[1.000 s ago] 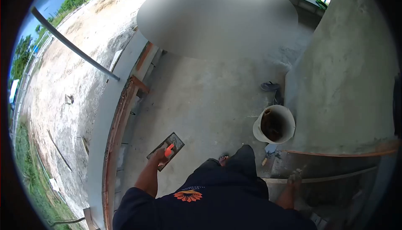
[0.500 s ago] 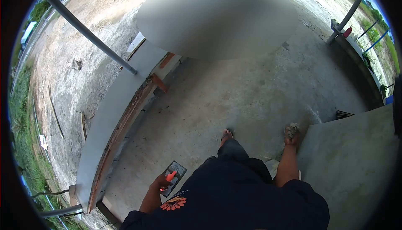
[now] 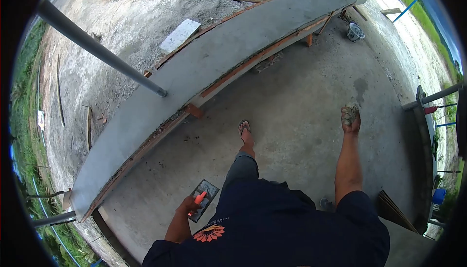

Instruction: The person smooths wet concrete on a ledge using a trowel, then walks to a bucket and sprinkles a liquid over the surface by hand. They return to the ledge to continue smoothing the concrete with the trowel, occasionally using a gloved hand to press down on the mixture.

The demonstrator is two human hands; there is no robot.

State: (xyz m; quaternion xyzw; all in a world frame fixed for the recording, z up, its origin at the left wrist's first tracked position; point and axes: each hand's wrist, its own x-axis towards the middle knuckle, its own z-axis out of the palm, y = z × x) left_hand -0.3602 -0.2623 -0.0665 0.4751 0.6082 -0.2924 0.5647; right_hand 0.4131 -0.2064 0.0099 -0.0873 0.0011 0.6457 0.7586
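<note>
Low on the left, my left hand [image 3: 187,205] is closed around the orange handle of a rectangular plastering trowel [image 3: 210,189]. Grey smears mark the trowel's dark plate, which hangs above the concrete floor beside my leg. My right hand [image 3: 354,125] reaches forward on the right with its fingers curled around a lump of wet mortar [image 3: 349,113]. Ahead and to the left runs a long, curved slab of smooth grey concrete [image 3: 131,116], its near edge bordered by reddish timber. Neither hand touches the slab.
A grey metal post [image 3: 97,41] rises from the slab. A bucket [image 3: 355,32] stands on the floor near its far end. Beyond the slab lie a pale board [image 3: 180,35] and gravelly ground. At right are a low wall [image 3: 422,140] and a dark stack of sheets [image 3: 396,211].
My view has turned, bringing more of the slab and the bucket into sight. My right arm now extends further forward with the mortar. My left hand keeps the trowel low; one foot has stepped forward.
</note>
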